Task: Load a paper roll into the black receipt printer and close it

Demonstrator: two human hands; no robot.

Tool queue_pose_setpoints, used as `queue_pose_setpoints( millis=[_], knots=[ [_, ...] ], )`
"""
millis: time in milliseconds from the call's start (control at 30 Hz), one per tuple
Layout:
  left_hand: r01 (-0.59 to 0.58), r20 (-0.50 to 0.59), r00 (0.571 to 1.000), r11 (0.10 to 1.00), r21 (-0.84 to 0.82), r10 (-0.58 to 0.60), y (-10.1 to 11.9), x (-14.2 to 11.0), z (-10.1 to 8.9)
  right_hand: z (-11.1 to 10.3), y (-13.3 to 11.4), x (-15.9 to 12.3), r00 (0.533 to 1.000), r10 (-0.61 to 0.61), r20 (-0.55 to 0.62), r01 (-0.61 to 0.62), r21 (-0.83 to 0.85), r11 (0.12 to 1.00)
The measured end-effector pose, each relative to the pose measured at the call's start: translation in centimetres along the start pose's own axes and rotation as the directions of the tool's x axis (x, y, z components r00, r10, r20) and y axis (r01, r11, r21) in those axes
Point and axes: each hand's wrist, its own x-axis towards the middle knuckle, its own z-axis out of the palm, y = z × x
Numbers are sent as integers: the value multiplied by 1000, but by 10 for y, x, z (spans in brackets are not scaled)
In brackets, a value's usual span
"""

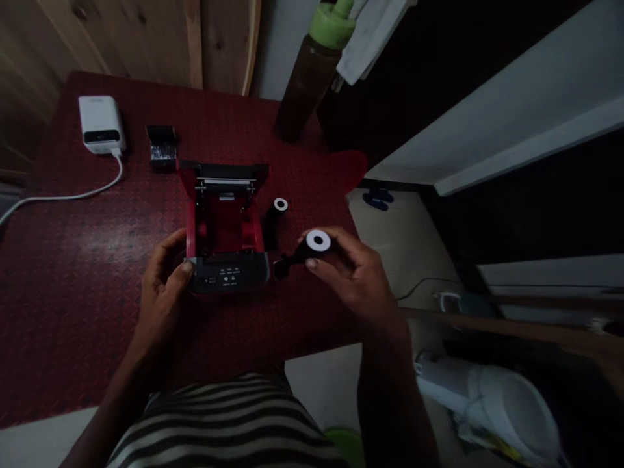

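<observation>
A red-and-black portable printer (pixel 229 276) lies on the table with its lid raised and its red paper bay bare. At its front left corner my left hand (pixel 168 270) grips the casing, thumb on top and fingers down the side. My right hand (pixel 353 266) holds a paper roll (pixel 318 241) between thumb and fingers, just right of the printer. The roll has a black outside, a white end face and a dark core hole. A dark strip (pixel 283 266) reaches from it towards the printer. Another black roll (pixel 280 205) with a white end stands behind.
Behind the printer lies a small black piece (pixel 162 146). A white power bank (pixel 101 123) with a white cable (pixel 73 197) rests at the back left. A tall brown bottle (pixel 307 84) with a green cap stands at the back of the red table (pixel 73 292).
</observation>
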Motion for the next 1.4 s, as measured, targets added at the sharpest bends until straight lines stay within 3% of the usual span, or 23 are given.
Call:
queue_pose_setpoints(
  millis=[67,133,200,267,433,733,1167,1300,1400],
  knots=[
    [4,6,1000,1000,-5,-4,1,0,1,-7,-26,15,978,-140,152,148,-41,988],
    [0,23,1000,1000,-27,0,2,0,1,0,-44,34,914,-245,323,282,-73,957],
    [-11,40,999,999,-47,13,3,0,0,19,-52,53,842,-285,458,376,-121,919],
    [-24,55,998,998,-56,27,4,-1,0,43,-54,66,807,-265,528,427,-212,879],
    [-28,71,997,998,-61,33,4,-1,1,86,-55,76,832,-142,537,448,-498,742],
    [-14,85,996,997,-70,20,4,-1,0,101,-61,73,850,-79,520,466,-675,573],
    [4,82,997,998,-60,1,8,-1,1,106,-59,97,816,154,557,385,-722,575],
    [2,91,996,998,-56,3,9,-1,1,105,-57,95,829,119,547,377,-703,603],
    [1,89,996,998,-62,4,9,-1,1,96,-56,91,834,21,551,388,-614,687]
  ],
)
